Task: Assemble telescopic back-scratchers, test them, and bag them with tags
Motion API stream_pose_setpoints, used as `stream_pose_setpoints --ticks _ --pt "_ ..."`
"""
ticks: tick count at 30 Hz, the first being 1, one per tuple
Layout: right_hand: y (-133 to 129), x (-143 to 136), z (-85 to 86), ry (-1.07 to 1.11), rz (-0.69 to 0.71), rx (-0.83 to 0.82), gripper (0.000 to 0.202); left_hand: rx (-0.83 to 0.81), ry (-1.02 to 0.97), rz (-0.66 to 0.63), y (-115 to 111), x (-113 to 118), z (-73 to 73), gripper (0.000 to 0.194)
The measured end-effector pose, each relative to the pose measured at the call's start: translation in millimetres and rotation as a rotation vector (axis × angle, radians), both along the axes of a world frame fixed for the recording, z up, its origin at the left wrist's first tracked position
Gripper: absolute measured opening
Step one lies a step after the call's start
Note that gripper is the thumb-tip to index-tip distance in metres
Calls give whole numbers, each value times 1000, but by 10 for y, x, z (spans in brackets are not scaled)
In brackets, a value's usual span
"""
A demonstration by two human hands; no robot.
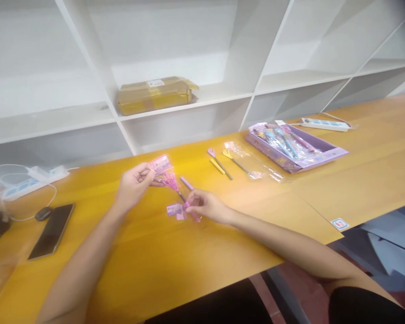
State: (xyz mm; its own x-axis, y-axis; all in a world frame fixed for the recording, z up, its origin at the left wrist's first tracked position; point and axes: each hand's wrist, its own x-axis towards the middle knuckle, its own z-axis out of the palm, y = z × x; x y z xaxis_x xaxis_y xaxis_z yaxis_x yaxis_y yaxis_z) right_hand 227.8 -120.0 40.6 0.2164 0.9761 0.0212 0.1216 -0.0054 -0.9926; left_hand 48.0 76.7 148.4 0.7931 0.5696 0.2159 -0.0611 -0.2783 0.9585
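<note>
Pink card (160,164) up in the L hand (135,181), thumb & fingers pinching it, pink claw (170,181) just below the fingertips! Dark rod (181,196) slants from claw toward the R hand (207,206), thumb & fingertips pinching a pink bit (187,205), tag (173,209) just L of them. Purple stick (186,182) lies just beyond those R fingers; box (329,158) w/ packs (286,140) well off to their R, phone (51,231) well L of the L fingers.

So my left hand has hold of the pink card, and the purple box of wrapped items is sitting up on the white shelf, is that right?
Not quite: the head view shows the purple box of wrapped items on the table, not up on the white shelf. Your left hand does hold the pink card.
</note>
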Motion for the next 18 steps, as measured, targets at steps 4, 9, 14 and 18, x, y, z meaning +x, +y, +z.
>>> stream_pose_setpoints --ticks 4,9,14,18 --pt "-317 612 119 -137 -259 59 46 -115 37 -64 87 62 -173 41" --pt "-874 1851 507 -668 -807 -260 32 -61 66 51 245 -38 -864 33" --pt "-1226 2899 1001 -911 -961 -673 31 -4 141 180 392 -285 -1379 19" --pt "-1175 3254 1192 -1118 -1030 -744 29 -18 151 204 364 -286 -1390 16"
